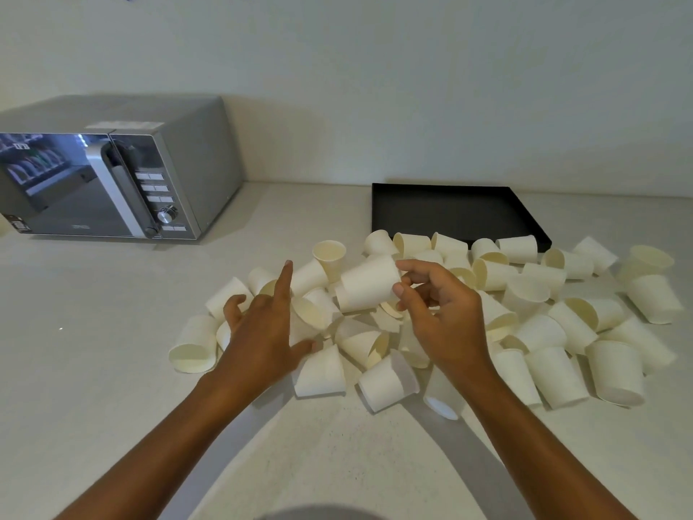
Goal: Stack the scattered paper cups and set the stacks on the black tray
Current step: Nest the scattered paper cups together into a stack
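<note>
While I watch from the head camera, my right hand (440,313) pinches one smooth white paper cup (369,283) by its base, the fingers (412,265) curled around it, lifted and lying sideways. My left hand (262,324) hovers with fingers spread, the index finger straight. Tapered paper cups (555,373) lie scattered on the pale matte counter (93,350). At one o'clock sits the flat black tray (450,212); at ten o'clock a grey microwave (112,182) with a glossy door.
</note>
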Demonstrator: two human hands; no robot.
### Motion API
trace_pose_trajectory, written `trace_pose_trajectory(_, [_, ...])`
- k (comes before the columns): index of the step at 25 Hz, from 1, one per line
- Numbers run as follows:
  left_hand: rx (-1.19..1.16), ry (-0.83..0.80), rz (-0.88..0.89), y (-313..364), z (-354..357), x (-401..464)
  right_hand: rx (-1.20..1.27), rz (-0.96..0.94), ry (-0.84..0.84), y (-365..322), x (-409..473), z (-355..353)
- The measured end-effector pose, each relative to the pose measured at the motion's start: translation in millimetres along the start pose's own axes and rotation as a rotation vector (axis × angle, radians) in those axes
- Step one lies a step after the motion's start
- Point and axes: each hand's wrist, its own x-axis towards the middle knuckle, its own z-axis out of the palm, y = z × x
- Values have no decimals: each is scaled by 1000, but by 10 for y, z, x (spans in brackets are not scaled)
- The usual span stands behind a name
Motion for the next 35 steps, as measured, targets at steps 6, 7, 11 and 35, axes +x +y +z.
trace_pose_trajectory(6, [-216, 26, 63, 217, -274, -148, -51, -143, -89, -197, -90, 275])
trace_pose_trajectory(7, [-245, 19, 60, 230, -303, -167, -62, -175, -102, -215, -108, 299])
trace_pose_trajectory(11, [-375, -3, 91, 178, -341, -224, -84, -255, -141, -270, -226, 400])
trace_pose_trajectory(35, [-939, -229, 284, -30, -113, -833, -14, 59, -335, -640, -1085, 825])
